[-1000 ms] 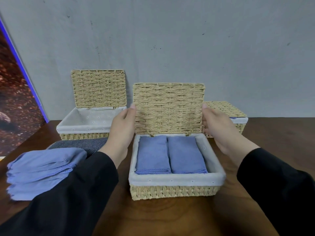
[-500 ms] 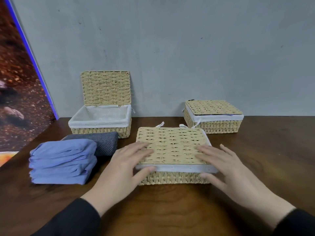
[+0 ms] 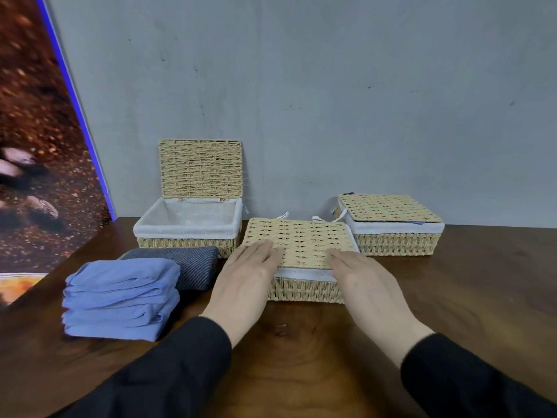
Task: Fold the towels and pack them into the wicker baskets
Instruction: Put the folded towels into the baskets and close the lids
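**Hands rest flat on closed wicker basket**

A person in black sleeves lays 2 hands on the woven lid of a shallow rectangular wicker basket with a white cloth liner, standing on a dark brown wooden table. The left hand lies flat on the lid's near left corner, fingers straight and together; the right hand lies flat on its near right corner, fingers likewise extended. Left of this basket sits a stack of folded light-blue towels, with a folded dark grey-blue striped towel just behind the stack. Behind and left of the basket stands a deeper white-lined wicker basket, lid upright. Behind and right is a closed white-lined wicker basket, near the grey wall.
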A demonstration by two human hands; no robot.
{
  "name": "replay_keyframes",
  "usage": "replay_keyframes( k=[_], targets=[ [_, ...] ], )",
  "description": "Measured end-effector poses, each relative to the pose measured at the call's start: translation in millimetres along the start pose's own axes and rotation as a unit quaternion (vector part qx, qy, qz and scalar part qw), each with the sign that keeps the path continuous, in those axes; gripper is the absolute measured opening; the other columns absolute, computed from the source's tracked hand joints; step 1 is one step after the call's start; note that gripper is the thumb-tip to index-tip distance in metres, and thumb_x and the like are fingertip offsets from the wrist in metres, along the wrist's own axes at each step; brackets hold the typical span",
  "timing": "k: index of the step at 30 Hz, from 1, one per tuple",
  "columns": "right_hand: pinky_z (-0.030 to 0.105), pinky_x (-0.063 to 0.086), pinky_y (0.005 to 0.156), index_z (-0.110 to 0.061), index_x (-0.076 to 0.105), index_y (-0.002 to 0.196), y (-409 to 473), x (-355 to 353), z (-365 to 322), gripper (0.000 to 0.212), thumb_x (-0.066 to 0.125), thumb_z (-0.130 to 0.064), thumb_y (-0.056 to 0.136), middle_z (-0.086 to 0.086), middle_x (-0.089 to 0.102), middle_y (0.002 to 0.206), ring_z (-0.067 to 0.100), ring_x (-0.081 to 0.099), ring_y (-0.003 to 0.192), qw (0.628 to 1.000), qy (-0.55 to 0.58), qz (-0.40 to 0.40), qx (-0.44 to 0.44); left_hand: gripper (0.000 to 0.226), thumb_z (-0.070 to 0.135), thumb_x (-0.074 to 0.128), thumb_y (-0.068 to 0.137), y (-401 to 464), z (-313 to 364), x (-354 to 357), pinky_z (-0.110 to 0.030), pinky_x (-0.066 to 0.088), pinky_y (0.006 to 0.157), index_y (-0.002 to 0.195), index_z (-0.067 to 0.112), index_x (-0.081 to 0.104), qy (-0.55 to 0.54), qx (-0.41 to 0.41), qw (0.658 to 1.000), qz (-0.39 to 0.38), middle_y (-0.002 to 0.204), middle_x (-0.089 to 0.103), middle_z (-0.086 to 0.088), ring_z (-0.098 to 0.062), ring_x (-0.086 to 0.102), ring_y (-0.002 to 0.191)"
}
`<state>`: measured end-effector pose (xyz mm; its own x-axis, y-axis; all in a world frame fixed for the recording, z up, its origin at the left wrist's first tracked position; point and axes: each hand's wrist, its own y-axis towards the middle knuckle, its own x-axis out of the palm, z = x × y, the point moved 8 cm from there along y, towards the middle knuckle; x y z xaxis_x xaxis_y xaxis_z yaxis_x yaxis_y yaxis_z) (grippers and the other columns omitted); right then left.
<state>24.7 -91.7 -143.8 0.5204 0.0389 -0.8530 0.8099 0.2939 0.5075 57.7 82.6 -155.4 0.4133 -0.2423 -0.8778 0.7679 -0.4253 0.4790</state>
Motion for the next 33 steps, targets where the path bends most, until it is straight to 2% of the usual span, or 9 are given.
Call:
replay_keyframes(
  k=[2,5,7,12,19,25,27,29,33],
  targets=[
    [0.04,0.056,0.093,-0.007,0.072,0.122,14.7,7.6,2.6,0.071,0.089,0.008,0.055,0.013,0.073,0.12,0.029,0.072,0.109,1.0,0.006,0.001,0.014,0.06,0.017,0.044,0.102,14.9,-1.9,6.8,-0.045,0.013,0.125,0.159,0.017,0.025,0.029,-0.013,0.999,-0.02,0.164,0.027,-0.01,-0.026,0.022,0.153],
    [0.042,0.032,0.119,-0.013,0.052,0.147,36.8,32.7,10.8,0.063,0.066,0.001,0.086,0.014,0.052,0.149,0.028,0.05,0.139,1.0,0.014,-0.009,0.011,0.073,0.052,0.043,0.1,38.4,-6.7,20.6,-0.051,0.011,0.125,0.159,0.015,0.018,0.053,-0.032,0.997,-0.05,0.164,0.022,-0.01,-0.029,0.018,0.152],
    [0.042,0.022,0.124,-0.015,0.042,0.152,49.7,50.2,19.6,0.053,0.053,-0.016,0.1,0.011,0.043,0.157,0.026,0.038,0.147,1.0,0.017,-0.013,0.022,0.082,0.061,0.043,0.097,55.6,-14.2,32.8,-0.054,0.008,0.124,0.159,0.017,0.014,0.063,-0.04,0.994,-0.081,0.165,0.017,-0.009,-0.03,0.014,0.152],
    [0.047,0.025,0.122,-0.014,0.044,0.148,76.7,74.6,30.5,0.056,0.051,-0.043,0.101,0.008,0.047,0.152,0.026,0.037,0.145,0.998,-0.007,0.006,0.058,0.084,0.063,0.046,0.095,95.6,-33.4,56.1,-0.058,0.004,0.123,0.159,0.02,0.012,0.059,-0.045,0.992,-0.102,0.165,0.013,-0.006,-0.028,0.009,0.152],
    [0.049,0.012,0.126,-0.015,0.042,0.148,99.4,96.4,42.4,0.057,0.047,-0.048,0.101,0.007,0.044,0.153,0.027,0.029,0.149,0.994,0.011,0.037,0.102,0.086,0.066,0.047,0.093,124.9,-48.6,78.1,-0.062,0.007,0.122,0.158,0.022,0.014,0.052,-0.046,0.993,-0.092,0.165,0.013,-0.006,-0.03,0.009,0.152],
    [0.052,0.006,0.127,-0.016,0.028,0.159,90.4,107.2,44.8,0.066,0.035,-0.053,0.104,0.004,0.029,0.165,0.024,0.01,0.157,0.99,0.045,0.051,0.122,0.086,0.068,0.042,0.094,123.2,-43.9,71.7,-0.063,0.002,0.121,0.159,0.024,0.009,0.01,-0.048,0.991,-0.124,0.168,0.007,-0.004,-0.026,0.001,0.154],
    [0.054,0.006,0.126,-0.019,0.025,0.16,87.0,103.9,43.7,0.065,0.036,-0.053,0.106,0.002,0.022,0.167,0.021,0.004,0.157,0.988,0.083,0.053,0.116,0.078,0.061,0.043,0.098,109.3,-30.1,44.1,-0.057,0.004,0.124,0.16,0.027,0.01,-0.056,-0.029,0.995,-0.08,0.169,0.01,-0.001,-0.019,0.003,0.155],
    [0.055,0.005,0.126,-0.02,0.03,0.159,82.2,93.6,37.9,0.064,0.044,-0.05,0.103,0.001,0.02,0.168,0.019,0.004,0.157,0.982,0.136,0.062,0.113,0.061,0.05,0.045,0.102,80.1,-24.0,-1.4,-0.045,0.017,0.125,0.157,0.029,0.028,-0.137,-0.021,0.99,0.018,0.164,0.029,0.007,-0.009,0.02,0.151],
    [0.051,0.006,0.127,-0.027,0.039,0.152,71.6,69.0,1.5,0.059,0.048,-0.049,0.099,-0.007,0.022,0.167,0.01,0.008,0.156,0.967,0.224,0.068,0.1,0.034,0.039,0.048,0.101,-3.1,-84.1,-85.4,-0.032,0.043,0.106,0.122,0.022,0.069,-0.21,-0.092,0.95,0.21,0.128,0.065,0.01,-0.008,0.056,0.123]
  ],
)
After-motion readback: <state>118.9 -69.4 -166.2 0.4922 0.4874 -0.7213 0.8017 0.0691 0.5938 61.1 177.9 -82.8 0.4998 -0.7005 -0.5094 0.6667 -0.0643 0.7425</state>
